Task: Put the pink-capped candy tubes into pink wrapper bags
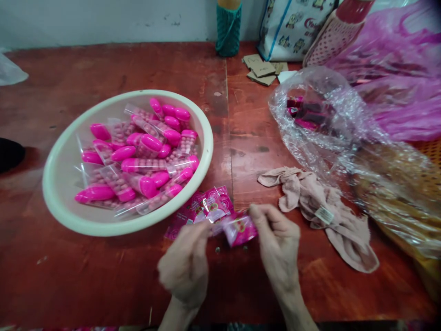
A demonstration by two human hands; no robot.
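Note:
My right hand [279, 241] pinches a small shiny pink printed packet [240, 231] between thumb and fingers, low over the front of the table. Opposite it, my left hand [186, 265] is closed, its fingertips pressed together at the packet's left edge; motion blurs the detail there. Just behind both hands, several more of these pink packets [217, 202] lie in an overlapping pile. Up and left of my left hand stands a large white basin [51, 193]. It holds several clear tubes of small pink balls [146, 164] with bright pink ends.
A crumpled pale pink cloth [310, 195] lies right of my right hand. Behind it, a clear plastic bag [285, 133] holds dark pink packets. A purple bag [409, 92], cardboard pieces [262, 69], a patterned bag [292, 27] and a green-covered bottle [228, 30] stand farther back.

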